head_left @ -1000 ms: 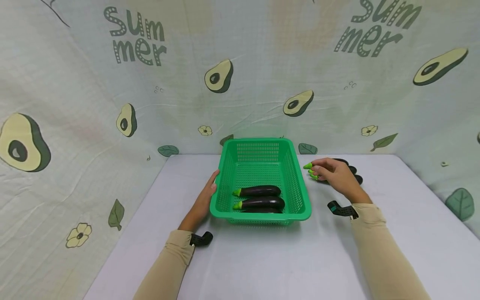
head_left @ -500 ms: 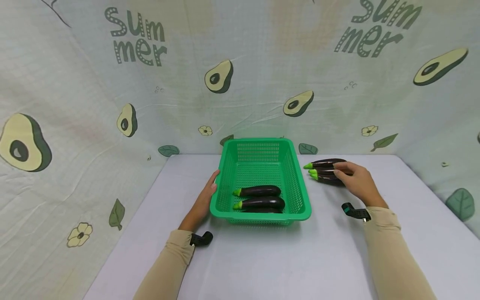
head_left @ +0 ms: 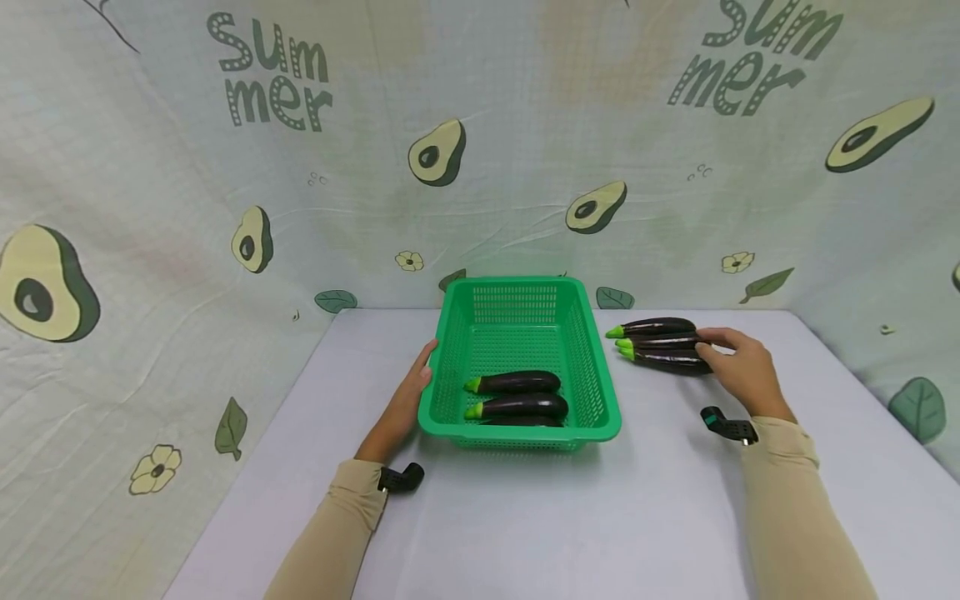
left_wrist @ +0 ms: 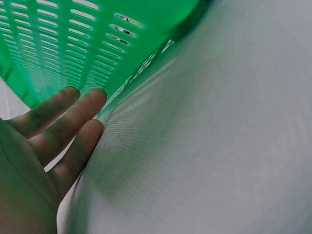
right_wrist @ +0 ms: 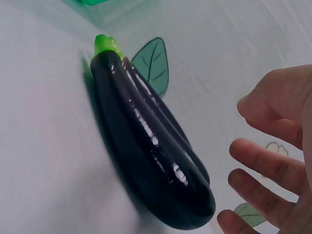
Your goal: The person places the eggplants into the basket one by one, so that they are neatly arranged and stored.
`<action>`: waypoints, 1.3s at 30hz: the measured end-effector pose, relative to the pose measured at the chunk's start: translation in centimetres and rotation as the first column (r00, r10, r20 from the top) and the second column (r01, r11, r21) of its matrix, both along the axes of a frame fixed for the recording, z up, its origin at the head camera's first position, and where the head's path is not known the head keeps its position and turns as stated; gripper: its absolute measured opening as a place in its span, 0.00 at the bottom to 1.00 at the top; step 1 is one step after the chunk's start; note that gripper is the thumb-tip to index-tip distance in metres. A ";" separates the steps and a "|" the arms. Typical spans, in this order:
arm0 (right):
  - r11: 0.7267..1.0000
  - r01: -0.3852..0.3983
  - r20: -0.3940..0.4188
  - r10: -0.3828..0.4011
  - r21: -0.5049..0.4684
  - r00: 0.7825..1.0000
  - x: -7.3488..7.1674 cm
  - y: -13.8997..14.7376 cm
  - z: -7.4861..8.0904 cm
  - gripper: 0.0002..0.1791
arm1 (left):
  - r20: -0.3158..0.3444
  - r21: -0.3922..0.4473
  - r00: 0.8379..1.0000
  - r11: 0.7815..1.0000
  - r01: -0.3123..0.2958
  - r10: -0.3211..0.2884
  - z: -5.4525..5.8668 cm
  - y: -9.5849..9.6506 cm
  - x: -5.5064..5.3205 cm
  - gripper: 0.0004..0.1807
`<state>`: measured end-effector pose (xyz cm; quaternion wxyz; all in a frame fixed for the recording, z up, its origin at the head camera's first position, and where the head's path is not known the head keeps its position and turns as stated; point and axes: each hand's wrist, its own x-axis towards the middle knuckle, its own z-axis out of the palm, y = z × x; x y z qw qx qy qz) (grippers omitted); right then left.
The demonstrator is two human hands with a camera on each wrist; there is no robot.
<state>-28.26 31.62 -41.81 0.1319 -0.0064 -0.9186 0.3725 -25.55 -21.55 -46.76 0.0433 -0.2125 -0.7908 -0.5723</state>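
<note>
Right hand: shifted rightward, from over the stem ends to the blunt ends of the three eggplants outside the basket. Right sleeve: likewise farther right. Eggplant middles: formerly covered by the hand, now exposed.

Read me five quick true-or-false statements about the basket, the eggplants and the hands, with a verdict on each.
1. The left hand is at the left side of the green basket. True.
2. The right hand is gripping the basket. False: it is beside the thick ends of the eggplants outside the basket, holding nothing.
3. The basket has no eggplants in it. False: some eggplants inside the basket are visible.
4. The eggplants outside the basket lie to its right. True.
5. In the head view, the green stem ends point right. False: they point left.
</note>
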 end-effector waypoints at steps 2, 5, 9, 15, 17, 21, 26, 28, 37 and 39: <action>1.000 0.014 0.004 -0.014 -0.004 1.000 -0.1 0.3 -0.2 0.27 | 0.001 -0.002 1.000 1.000 -0.003 0.003 0.0 0.0 0.0 0.31; 1.000 0.028 0.019 -0.028 -0.006 0.999 -0.2 0.7 -0.6 0.28 | 0.000 -0.006 1.000 1.000 -0.006 0.006 0.1 0.0 0.0 0.30; 0.999 0.028 0.039 -0.027 -0.031 0.999 -0.2 1.0 -1.0 0.29 | 0.005 -0.007 1.000 1.000 -0.007 0.007 0.1 0.0 0.1 0.30; 0.998 -0.014 0.039 0.017 -0.065 0.999 -0.4 1.4 -1.9 0.31 | 0.022 -0.038 1.000 0.999 -0.005 0.005 0.6 0.0 0.3 0.30; 0.998 -0.028 0.032 0.030 -0.061 0.999 -0.5 1.5 -2.2 0.30 | 0.031 -0.050 0.999 0.999 0.008 -0.006 1.5 0.2 0.8 0.30; 0.998 -0.056 0.019 0.057 -0.042 0.998 -0.7 1.6 -2.6 0.31 | 0.038 -0.062 0.999 0.998 0.033 -0.031 3.3 0.5 1.8 0.31; 0.996 -0.087 0.002 0.087 -0.009 0.996 -1.0 1.7 -2.9 0.32 | 0.030 -0.053 0.999 0.998 0.030 -0.029 3.8 0.7 2.2 0.31; 0.996 -0.091 0.006 0.091 0.011 0.996 -1.1 1.7 -3.0 0.32 | 0.031 -0.050 0.999 0.998 0.030 -0.029 3.9 0.7 2.2 0.31; 0.994 -0.090 0.045 0.087 0.063 0.995 -1.0 1.8 -3.4 0.32 | 0.043 -0.045 0.998 0.998 0.038 -0.036 3.8 0.7 2.1 0.31; 0.994 -0.086 0.057 0.082 0.070 0.995 -0.9 1.7 -3.5 0.32 | 0.040 -0.041 0.998 0.998 0.043 -0.041 3.7 0.6 2.1 0.31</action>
